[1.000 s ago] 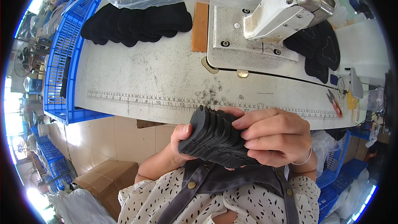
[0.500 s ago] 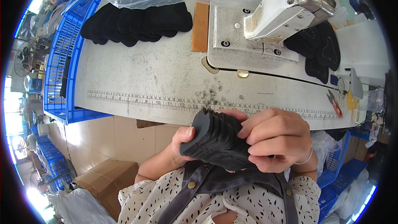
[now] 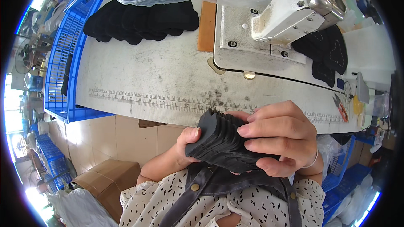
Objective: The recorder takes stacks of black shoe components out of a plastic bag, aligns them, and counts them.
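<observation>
Work table spans the view, printed ruler along near edge. White sewing machine on its far right half. Blue crate at table's left end. Overlapping row of black pieces far left on table; black pieces with pale stitching right of machine. Black stack is in front of the apron, by table's near edge. Right hand: fingers bent over stack's right end, can't tell if pinching. Left hand: gripping stack's left end, thumb on the end face. 1 pair of red-handled snips, table right.
</observation>
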Demonstrator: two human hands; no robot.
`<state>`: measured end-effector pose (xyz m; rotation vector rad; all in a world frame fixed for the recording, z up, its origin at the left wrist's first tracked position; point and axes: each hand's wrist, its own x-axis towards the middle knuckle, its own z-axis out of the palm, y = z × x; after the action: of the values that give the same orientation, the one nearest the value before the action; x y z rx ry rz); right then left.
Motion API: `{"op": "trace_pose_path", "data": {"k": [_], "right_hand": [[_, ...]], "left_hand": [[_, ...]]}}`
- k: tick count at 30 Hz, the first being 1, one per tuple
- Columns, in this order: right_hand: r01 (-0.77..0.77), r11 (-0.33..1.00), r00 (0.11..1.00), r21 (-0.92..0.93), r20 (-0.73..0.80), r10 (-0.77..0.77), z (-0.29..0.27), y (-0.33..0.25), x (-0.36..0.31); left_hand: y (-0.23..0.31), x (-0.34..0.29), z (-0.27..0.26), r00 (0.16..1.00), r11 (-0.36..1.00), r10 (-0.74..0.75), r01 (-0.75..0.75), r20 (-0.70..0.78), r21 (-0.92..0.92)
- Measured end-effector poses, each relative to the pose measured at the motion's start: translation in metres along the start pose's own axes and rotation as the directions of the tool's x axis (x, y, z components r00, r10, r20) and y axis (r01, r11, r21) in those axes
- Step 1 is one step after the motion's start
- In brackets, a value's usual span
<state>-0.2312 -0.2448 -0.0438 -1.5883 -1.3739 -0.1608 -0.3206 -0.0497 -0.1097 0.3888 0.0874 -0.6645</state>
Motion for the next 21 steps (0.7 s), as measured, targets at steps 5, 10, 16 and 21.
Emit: {"op": "trace_pose_path", "data": {"k": [5, 10, 16, 21], "right_hand": [[-0.015, 1.0, 1.0, -0.013, -0.022, 0.015, 0.0015, -0.0025, 0.0001], [-0.024, 1.0, 0.999, 0.003, -0.03, 0.024, 0.003, -0.0026, -0.0007], [-0.033, 0.999, 0.999, 0.003, -0.018, 0.033, 0.0022, -0.004, -0.0006], [-0.048, 0.998, 0.999, 0.034, 0.0, 0.048, 0.0004, -0.007, 0.0011]], "left_hand": [[0.0008, 0.0011, 0.0018, 1.0, 1.0, 0.025, -0.025, 0.005, 0.01], [0.0008, 0.0015, 0.0009, 0.999, 1.0, 0.024, -0.024, 0.022, 0.017], [0.0014, -0.0003, 0.0004, 0.999, 1.0, 0.015, -0.016, 0.028, 0.023], [-0.0004, 0.0006, -0.0018, 0.999, 1.0, 0.027, -0.027, 0.041, -0.009]]}}
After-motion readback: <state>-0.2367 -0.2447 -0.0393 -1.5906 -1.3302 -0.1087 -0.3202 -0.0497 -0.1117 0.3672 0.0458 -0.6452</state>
